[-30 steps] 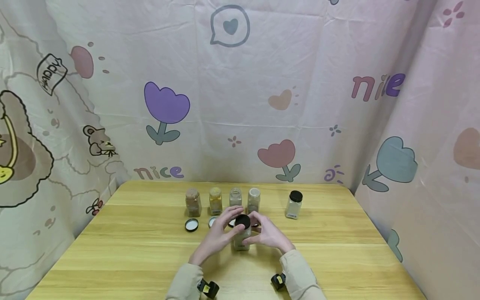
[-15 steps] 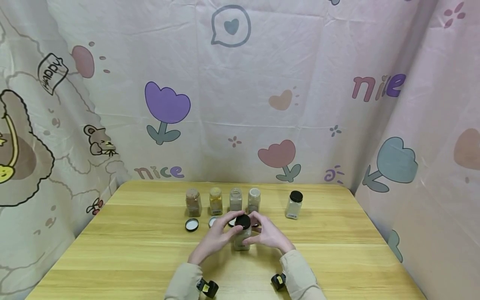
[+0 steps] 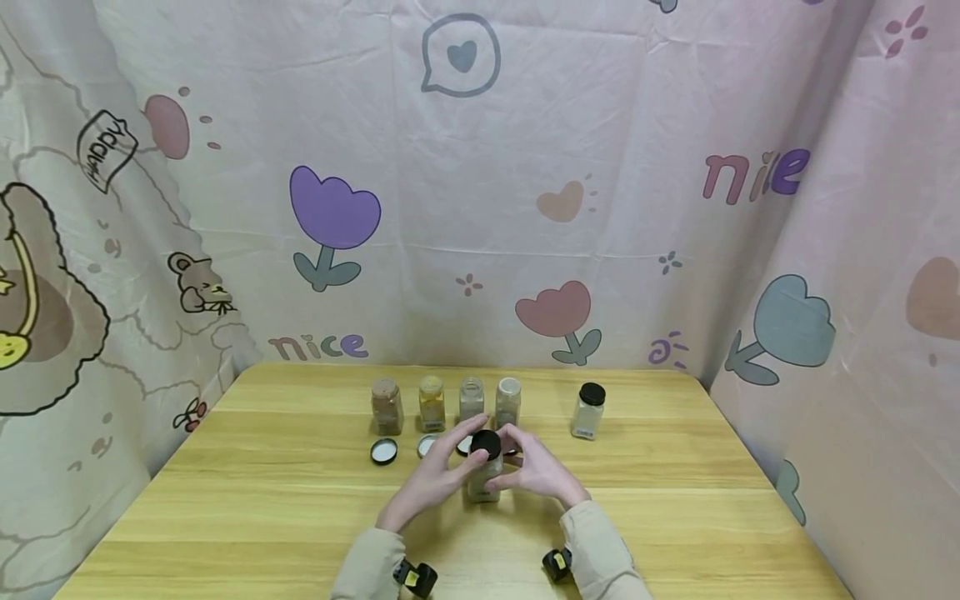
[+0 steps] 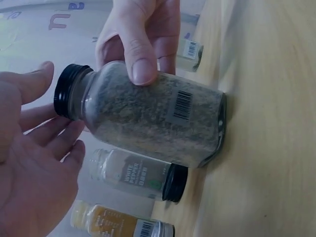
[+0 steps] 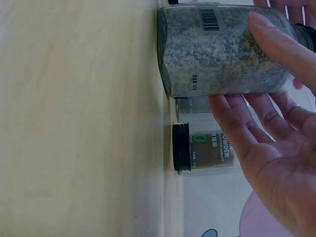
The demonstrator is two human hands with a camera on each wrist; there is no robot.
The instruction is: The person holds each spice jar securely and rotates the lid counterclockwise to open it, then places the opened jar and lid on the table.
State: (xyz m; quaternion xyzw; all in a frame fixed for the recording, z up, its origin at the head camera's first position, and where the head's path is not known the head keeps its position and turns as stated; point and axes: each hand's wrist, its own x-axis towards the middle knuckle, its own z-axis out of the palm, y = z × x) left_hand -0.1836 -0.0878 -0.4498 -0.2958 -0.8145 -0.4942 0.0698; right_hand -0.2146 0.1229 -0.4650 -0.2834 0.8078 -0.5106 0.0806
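Observation:
A clear spice jar (image 3: 483,488) filled with coarse greyish flakes stands upright on the table, a black screw lid (image 3: 487,444) on top. My right hand (image 3: 542,475) grips the jar's body, its thumb (image 5: 276,42) across one side and the fingers on the other. Curved loosely round the lid are the fingers of my left hand (image 3: 437,473). In the left wrist view the left thumb (image 4: 39,81) lies close beside the lid, and I cannot tell if it touches. A barcode label shows on the jar's lower side.
Behind stand several lidless spice jars in a row: brown (image 3: 386,414), yellow (image 3: 432,408), grey (image 3: 471,400) and pale (image 3: 507,404). Black-rimmed lids (image 3: 383,451) lie before them, some partly hidden by my hands. A black-capped jar (image 3: 589,415) stands apart at the right.
My left fingers shift slightly around the lid, dipping half a second ago and now raised again. The right hand and the jar stay where they were.

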